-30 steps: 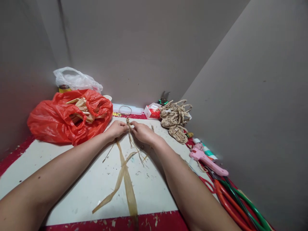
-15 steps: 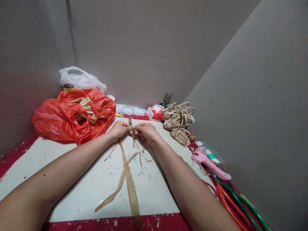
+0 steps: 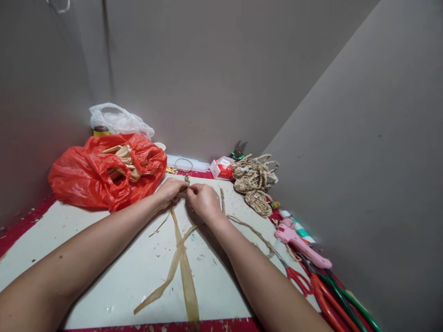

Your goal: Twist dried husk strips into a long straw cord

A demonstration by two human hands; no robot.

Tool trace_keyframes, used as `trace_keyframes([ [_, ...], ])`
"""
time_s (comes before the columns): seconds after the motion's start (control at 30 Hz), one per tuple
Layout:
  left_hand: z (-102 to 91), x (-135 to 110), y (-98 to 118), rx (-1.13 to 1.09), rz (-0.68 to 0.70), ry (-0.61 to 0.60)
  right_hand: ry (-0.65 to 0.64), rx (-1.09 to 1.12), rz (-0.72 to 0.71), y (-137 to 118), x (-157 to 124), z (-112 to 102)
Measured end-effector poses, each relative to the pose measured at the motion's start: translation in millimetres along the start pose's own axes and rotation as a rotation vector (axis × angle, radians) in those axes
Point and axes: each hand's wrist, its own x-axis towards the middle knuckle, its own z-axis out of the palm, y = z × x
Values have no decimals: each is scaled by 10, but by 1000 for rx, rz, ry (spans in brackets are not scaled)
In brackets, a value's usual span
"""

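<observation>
Both of my hands meet at the far middle of the white board [image 3: 104,276]. My left hand [image 3: 170,191] and my right hand [image 3: 201,199] are closed in a pinch on a thin braid of dried husk strips [image 3: 187,180], whose tip sticks up between them. Long flat husk strips [image 3: 185,267] trail from the pinch toward me across the board. A twisted husk cord [image 3: 251,230] runs out to the right from under my right wrist.
A red plastic bag [image 3: 86,180] holding dried husks lies at the back left, a white bag [image 3: 119,121] behind it. Small woven straw sandals [image 3: 254,180] sit at the back right. A pink glue gun [image 3: 299,244], red scissors [image 3: 297,276] and red and green hoops lie along the right wall.
My right hand has moved a little left and closer to my left hand. The loose thin strands under it have gone, and a twisted cord now lies to the right of my right arm.
</observation>
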Motion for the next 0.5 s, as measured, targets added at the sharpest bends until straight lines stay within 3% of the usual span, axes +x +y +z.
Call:
trace_keyframes([
  [0.13,-39,30,-42,2,-1,-1,-56,-220,-94,-157,-127,-84],
  [0.23,-48,30,-37,8,-38,18,-106,-225,-175,-157,-147,-146],
  [0.37,-44,19,4,-60,-94,28,-189,76,-227,51,-3,-184],
  [0.5,-57,15,63,-186,-155,28,-5,491,-39,235,193,-117],
])
